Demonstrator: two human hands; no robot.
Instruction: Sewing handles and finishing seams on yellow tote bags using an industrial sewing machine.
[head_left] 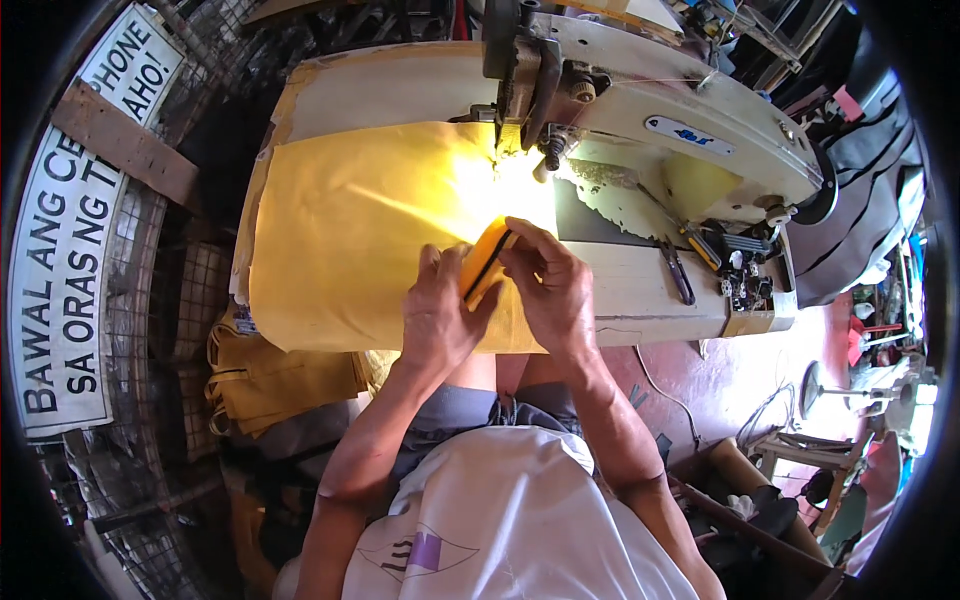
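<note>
Where the yellow fabric sheet (340,240) lies spread over the sewing table (640,290), both hands meet just in front of the sewing machine (680,130), on the near side of its needle area. Between them is a small folded orange piece with a black strip (484,262) along it. Its long axis runs on a slant, the far end pointing up toward the machine's needle and the near end down toward the person's left. The left hand (438,315) has its fingers pressed together under and against the piece's near end, thumb on its edge. The right hand (550,285) pinches the far end between thumb and fingertips, the other fingers curled. The piece sits above the sheet, near that sheet's edge closest to the machine's base. To the right of the machine's needle, small scissors (678,275) and other tools lie on the table. Left of the machine and below the table edge, a stack of yellow fabric pieces (270,385) hangs.
</note>
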